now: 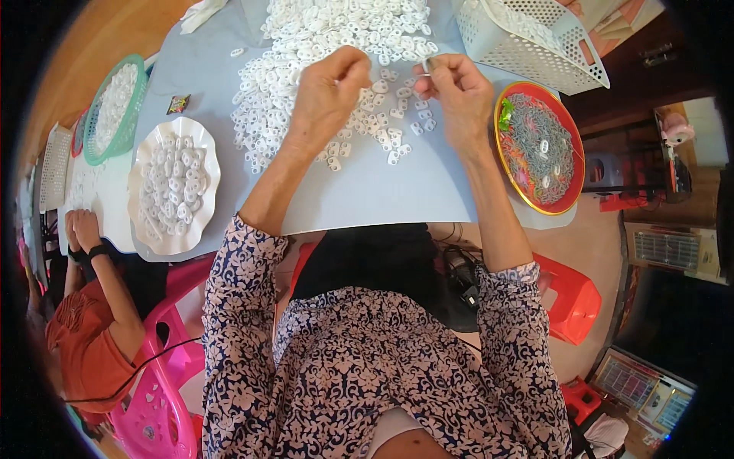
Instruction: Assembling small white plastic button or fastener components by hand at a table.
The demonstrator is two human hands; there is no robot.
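Over a loose pile of small white oval plastic pieces with holes (264,99), both my hands are raised above the table. My right hand (462,99) pinches a small white plastic piece (427,67) between thumb and fingers. A hand's width or so to its left, my left hand (327,96) has its fingers curled closed; whatever they hold is hidden. Beside my right wrist stands a red plate with a yellow rim (577,141), full of small thin grey parts, with a few white pieces on top. A scalloped white dish (139,195) at the left holds more white pieces.
A white perforated basket (527,65) stands at the far right, a green basket (92,138) of white pieces at the left. A small wrapped packet (178,104) lies near the dish. Another person's hands (82,228) rest at the left table edge, by a pink chair (164,398).
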